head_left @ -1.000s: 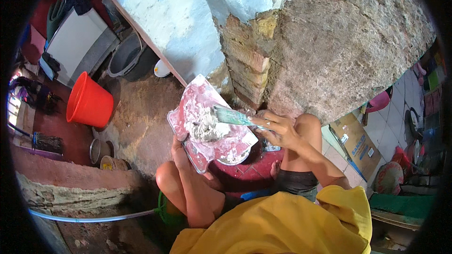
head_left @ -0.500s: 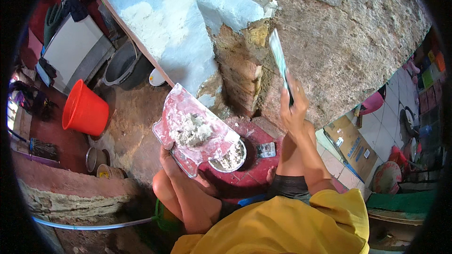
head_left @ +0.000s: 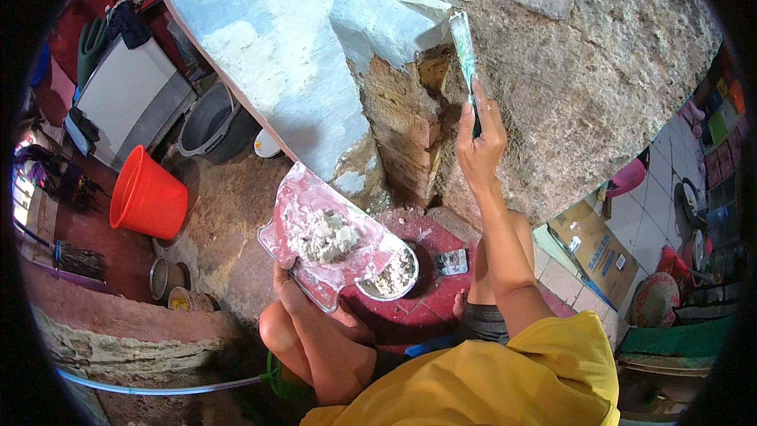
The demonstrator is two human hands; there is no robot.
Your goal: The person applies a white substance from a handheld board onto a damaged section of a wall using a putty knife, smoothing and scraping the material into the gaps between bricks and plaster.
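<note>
My right hand (head_left: 483, 144) is closed on a putty knife (head_left: 464, 50), raised upright with its smeared blade at the upper part of a broken wall corner (head_left: 398, 114) of crumbled brick, beside flaking light blue plaster (head_left: 272, 47). Low at centre, my left hand (head_left: 285, 284) grips the edge of a pink, putty-smeared board (head_left: 303, 189) carrying a lump of grey-white putty (head_left: 325, 238). Partly under the board is a round bowl (head_left: 394, 282) of white crumbly material, and a small scraper (head_left: 452, 263) lies right of it on the red tiles.
A red bucket (head_left: 150, 193), dark tub (head_left: 206, 130) and small pots (head_left: 167, 276) sit to the left, near a low ledge (head_left: 134, 319) and a pale hose (head_left: 158, 385). Flat cardboard (head_left: 595, 252), a pink basin (head_left: 628, 179) and household clutter are on the right-hand tiled floor.
My right hand has lifted the knife from the putty on the board up to the wall corner, its blade now higher still. The board in my left hand has moved slightly down and left.
</note>
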